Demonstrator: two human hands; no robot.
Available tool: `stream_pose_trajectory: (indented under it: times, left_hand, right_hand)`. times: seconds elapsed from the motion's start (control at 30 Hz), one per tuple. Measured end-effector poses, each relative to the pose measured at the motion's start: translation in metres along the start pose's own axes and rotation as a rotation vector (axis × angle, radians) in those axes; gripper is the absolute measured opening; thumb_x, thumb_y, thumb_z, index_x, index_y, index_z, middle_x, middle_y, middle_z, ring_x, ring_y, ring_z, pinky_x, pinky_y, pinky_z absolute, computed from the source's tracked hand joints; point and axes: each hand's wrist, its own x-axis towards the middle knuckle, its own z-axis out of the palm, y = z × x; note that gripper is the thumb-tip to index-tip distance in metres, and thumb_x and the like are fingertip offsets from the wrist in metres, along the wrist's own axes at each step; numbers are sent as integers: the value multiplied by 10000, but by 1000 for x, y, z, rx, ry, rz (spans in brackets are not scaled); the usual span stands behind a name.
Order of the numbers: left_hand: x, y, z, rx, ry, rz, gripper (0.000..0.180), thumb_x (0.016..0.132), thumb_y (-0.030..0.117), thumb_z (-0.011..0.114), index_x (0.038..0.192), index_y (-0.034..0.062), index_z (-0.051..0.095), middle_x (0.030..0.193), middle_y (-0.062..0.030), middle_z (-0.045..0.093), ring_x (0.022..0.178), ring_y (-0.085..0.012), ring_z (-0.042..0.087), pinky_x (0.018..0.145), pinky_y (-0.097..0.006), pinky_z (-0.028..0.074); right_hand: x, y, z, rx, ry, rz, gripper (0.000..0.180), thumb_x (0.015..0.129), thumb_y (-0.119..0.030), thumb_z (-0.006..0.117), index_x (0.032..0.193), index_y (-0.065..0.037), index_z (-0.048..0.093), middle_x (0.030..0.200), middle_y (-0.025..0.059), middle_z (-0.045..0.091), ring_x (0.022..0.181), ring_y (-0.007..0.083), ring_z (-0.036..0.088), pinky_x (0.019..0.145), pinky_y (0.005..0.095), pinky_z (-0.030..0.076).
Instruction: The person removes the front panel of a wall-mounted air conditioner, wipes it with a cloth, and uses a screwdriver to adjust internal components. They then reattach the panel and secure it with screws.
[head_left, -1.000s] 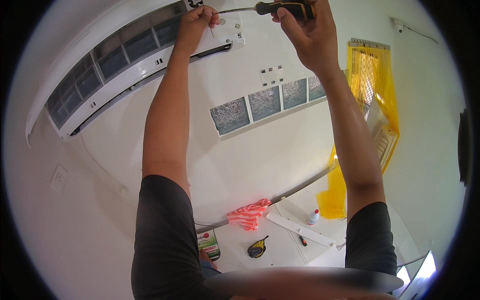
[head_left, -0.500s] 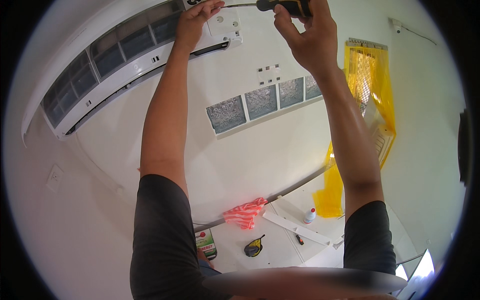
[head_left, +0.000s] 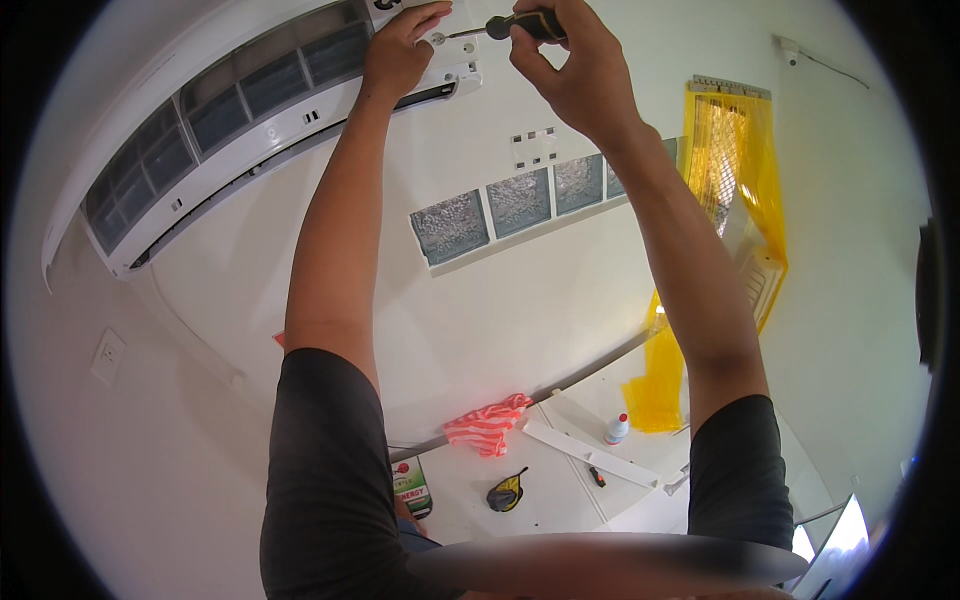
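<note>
A wall-mounted white air conditioner (head_left: 290, 128) with its front panel raised spans the upper left, its dark mesh filters showing. My right hand (head_left: 585, 75) grips a screwdriver (head_left: 540, 24) by its black and yellow handle. The shaft runs left, and its tip meets a round screw recess on the small white cover at the unit's right end. Against that same end rests my left hand (head_left: 398, 55), its fingers stretched out beside the recess and thumb near the screwdriver's tip. Nothing shows in the left hand.
Below, a white tabletop (head_left: 560, 500) holds a red-striped cloth (head_left: 488, 425), a long white strip (head_left: 590, 455), a bottle (head_left: 617, 429), a yellow-black pouch (head_left: 507, 492) and a small orange-black tool (head_left: 597, 477). Glass blocks (head_left: 520, 205) and a yellow plastic curtain (head_left: 765, 190) lie beyond.
My right hand has moved left and slightly down with the screwdriver, bringing its tip to the recess. My left hand has slid down a little, its fingers now away from the shaft.
</note>
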Motion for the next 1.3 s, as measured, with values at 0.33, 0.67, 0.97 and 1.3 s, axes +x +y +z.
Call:
stream_pose_trajectory:
  times: [0.33, 0.67, 0.97, 1.3]
  left_hand:
    - [-2, 6, 0, 40, -5, -31, 680, 795, -231, 410, 1410, 14, 568, 1465, -119, 594, 1448, -262, 497, 1167, -306, 419]
    - [-2, 3, -1, 17, -15, 27, 643, 804, -218, 414, 1389, -7, 575, 1448, -137, 604, 1432, -263, 513, 1183, -321, 412]
    - [-6, 14, 0, 241, 36, 27, 646, 794, -174, 415, 1365, 50, 617, 1374, -106, 675, 1349, -216, 604, 1096, -297, 464]
    - [-5, 13, -1, 288, 46, 132, 634, 763, -179, 412, 1306, 39, 656, 1332, -109, 693, 1297, -223, 643, 1086, -302, 481]
  right_hand:
    - [-2, 5, 5, 9, 4, -7, 278, 910, -5, 714, 1152, -13, 577, 973, 117, 625, 855, 186, 660, 768, 310, 552]
    - [7, -22, 6, -86, -69, 98, 231, 958, -108, 724, 1116, -26, 577, 969, 145, 651, 859, 210, 698, 761, 342, 574]
    - [35, -50, -17, -166, -394, -77, 228, 1013, -178, 663, 1148, -12, 584, 1159, 186, 610, 1014, 301, 712, 810, 412, 587]
    - [48, -41, -15, -355, -378, -98, 311, 991, -262, 674, 1198, -41, 602, 1002, 170, 673, 890, 329, 726, 763, 418, 591]
